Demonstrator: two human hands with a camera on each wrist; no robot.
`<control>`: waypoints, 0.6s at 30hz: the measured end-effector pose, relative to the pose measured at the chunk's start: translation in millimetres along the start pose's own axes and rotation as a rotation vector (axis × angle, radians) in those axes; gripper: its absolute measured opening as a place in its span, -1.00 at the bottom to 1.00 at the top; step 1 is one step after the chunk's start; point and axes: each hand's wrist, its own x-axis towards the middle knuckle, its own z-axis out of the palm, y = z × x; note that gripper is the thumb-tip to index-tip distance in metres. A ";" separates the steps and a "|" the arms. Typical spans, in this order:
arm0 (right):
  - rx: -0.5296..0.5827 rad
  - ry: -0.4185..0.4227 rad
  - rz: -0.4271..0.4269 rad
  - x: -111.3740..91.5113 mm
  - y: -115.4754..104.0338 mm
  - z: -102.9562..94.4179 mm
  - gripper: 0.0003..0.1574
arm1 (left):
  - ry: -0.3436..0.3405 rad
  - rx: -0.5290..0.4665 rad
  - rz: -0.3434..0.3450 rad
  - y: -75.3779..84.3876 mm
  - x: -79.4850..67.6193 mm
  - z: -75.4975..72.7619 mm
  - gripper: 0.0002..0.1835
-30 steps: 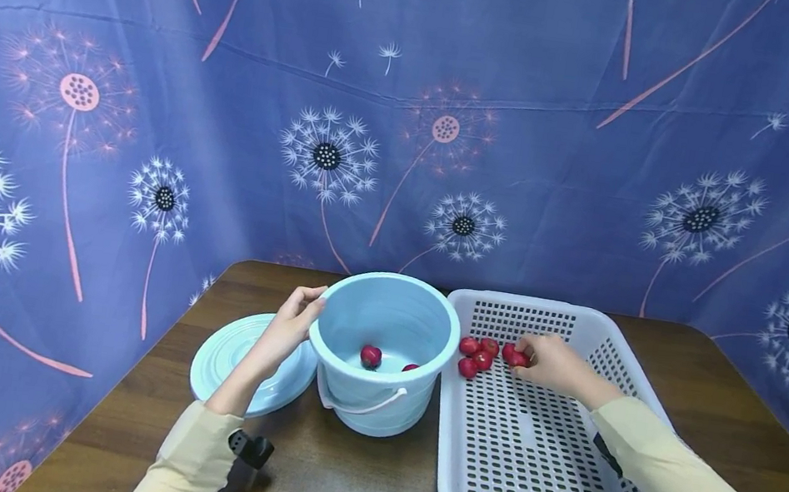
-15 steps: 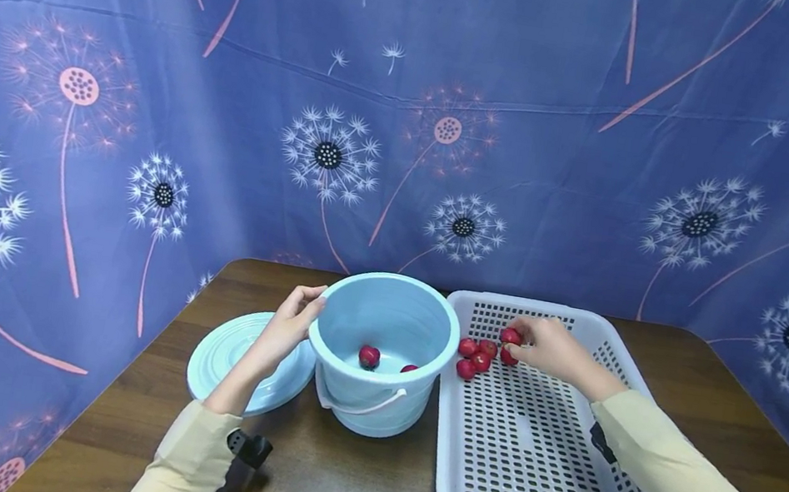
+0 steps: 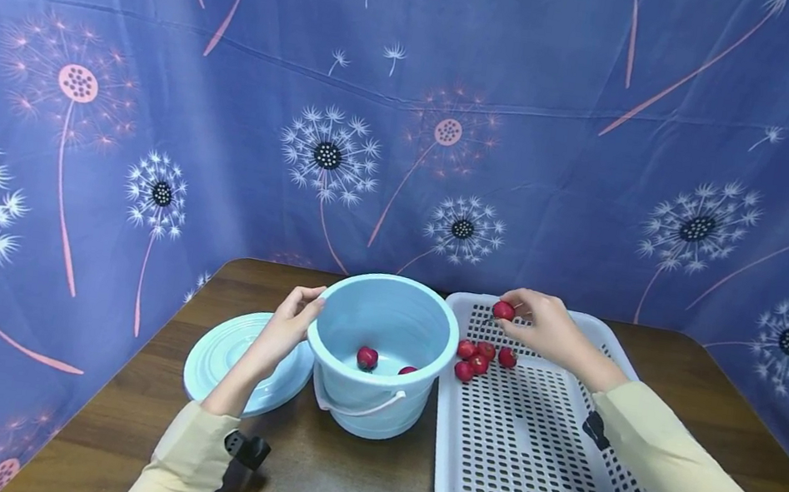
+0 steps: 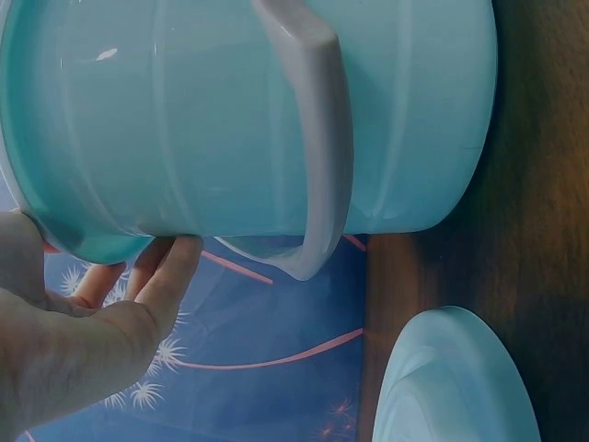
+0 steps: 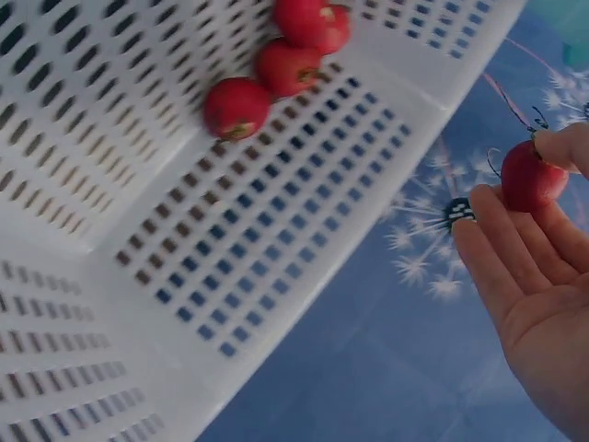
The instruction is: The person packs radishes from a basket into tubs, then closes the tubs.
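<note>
On the left rim of a light blue bucket [image 3: 409,408], my left hand [image 3: 286,330] grips with the thumb at the rim and fingers against the outer wall [image 4: 212,120]. At least two radishes [image 3: 367,358] lie inside the bucket. My right hand [image 3: 547,331] pinches a round red radish [image 3: 503,310] above the far end of a white perforated basket [image 3: 443,463]. Thin root strands stick out from this radish [image 5: 534,177] in the right wrist view. Several more radishes [image 3: 480,364] sit clustered in the basket's far left corner.
A round light blue lid [image 3: 215,364] lies on the brown wooden table [image 3: 330,489], left of the bucket. The bucket's white handle [image 3: 364,408] hangs down on the near side. Behind the table hangs a blue cloth [image 3: 386,194] with dandelion prints.
My right hand has picked a radish from the basket and raised it up and to the left. One radish beside it stays in the basket. My left hand keeps its place.
</note>
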 end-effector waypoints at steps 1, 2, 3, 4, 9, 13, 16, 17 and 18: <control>0.008 0.010 -0.008 0.9 -2.4 -0.8 -0.58 | -0.003 -0.001 -0.004 1.0 -0.5 0.0 -0.56; 0.014 0.018 -0.017 1.9 -4.9 -1.7 -0.58 | -0.005 -0.004 -0.010 2.5 -1.2 0.0 -0.56; 0.020 0.026 -0.026 3.0 -7.8 -2.6 -0.58 | -0.007 -0.008 -0.016 3.8 -1.9 0.1 -0.56; 0.027 0.034 -0.033 4.0 -11.1 -3.4 -0.58 | -0.010 -0.013 -0.023 5.6 -2.7 -0.1 -0.57; 0.041 0.076 -0.095 8.2 -26.1 -7.5 -0.61 | -0.021 -0.023 -0.038 11.1 -5.4 -0.6 -0.58; 0.034 0.101 -0.138 11.8 -34.8 -10.7 -0.64 | -0.016 -0.010 -0.026 6.3 -3.3 -0.3 -0.58; 0.021 0.104 -0.139 15.7 -40.4 -12.5 -0.64 | -0.009 0.000 -0.008 1.7 -1.5 0.0 -0.57; 0.016 0.102 -0.136 17.1 -42.3 -13.1 -0.63 | -0.007 0.002 -0.002 0.7 -1.2 0.2 -0.57; 0.013 0.100 -0.131 18.7 -44.3 -13.4 -0.63 | -0.006 0.001 0.003 -0.1 -0.9 0.4 -0.56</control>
